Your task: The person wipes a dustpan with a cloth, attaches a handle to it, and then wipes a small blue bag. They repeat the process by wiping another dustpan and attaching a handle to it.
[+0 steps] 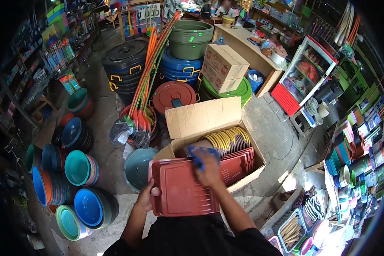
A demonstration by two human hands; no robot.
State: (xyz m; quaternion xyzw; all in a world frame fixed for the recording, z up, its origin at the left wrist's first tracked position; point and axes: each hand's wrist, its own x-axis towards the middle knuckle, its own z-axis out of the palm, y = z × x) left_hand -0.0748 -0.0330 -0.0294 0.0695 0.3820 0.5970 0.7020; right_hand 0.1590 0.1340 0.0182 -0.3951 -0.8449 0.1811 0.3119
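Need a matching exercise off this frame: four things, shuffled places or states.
1. blue cloth
2. red plastic piece
3. green tubs
4. open carton

A. atop a blue lidded bin
B. flap raised, holding yellow-rimmed items
C. in the right hand
D. gripped at its edge by the left hand

Pairs: 1-C, 2-D, 3-A, 4-B

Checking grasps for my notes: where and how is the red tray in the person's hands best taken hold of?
I'd grip the red tray by its left edge, coming from the left, thumb on top, as the left hand does. That edge juts clear of the carton, while the right hand and blue cloth cover part further right.
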